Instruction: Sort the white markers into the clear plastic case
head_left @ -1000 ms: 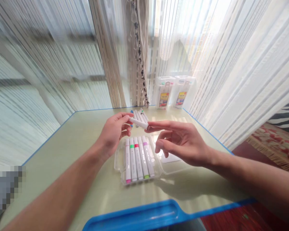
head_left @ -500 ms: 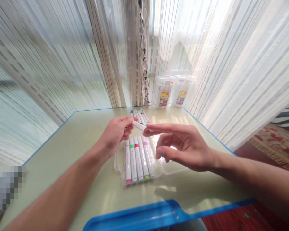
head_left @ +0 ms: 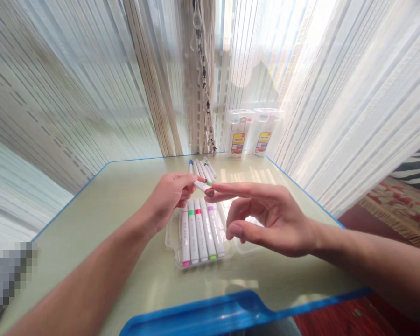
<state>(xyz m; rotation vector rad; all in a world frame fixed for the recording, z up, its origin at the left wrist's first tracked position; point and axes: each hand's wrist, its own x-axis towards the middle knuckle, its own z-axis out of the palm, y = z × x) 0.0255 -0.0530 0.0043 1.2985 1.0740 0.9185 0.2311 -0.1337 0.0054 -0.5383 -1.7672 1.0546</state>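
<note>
My left hand (head_left: pixel 170 196) pinches one end of a white marker (head_left: pixel 202 186) above an open clear plastic case (head_left: pixel 177 254). My right hand (head_left: pixel 266 214) has its index finger stretched out, touching the marker's brownish cap end, with the other fingers loosely curled and the thumb apart. In the case lie several white markers (head_left: pixel 200 228) side by side, with pink, green and red bands. The case's clear lid (head_left: pixel 247 233) lies flat under my right hand.
Several loose markers (head_left: pixel 201 169) lie farther back on the pale green table (head_left: pixel 126 200). Two closed marker boxes (head_left: pixel 252 133) stand upright at the far edge against the curtains. A blue tray (head_left: pixel 210 315) sits at the near edge. A patterned rug shows at right.
The held marker has slid down toward the case and shows less of its length past my left fingers. My right index finger has followed its cap end.
</note>
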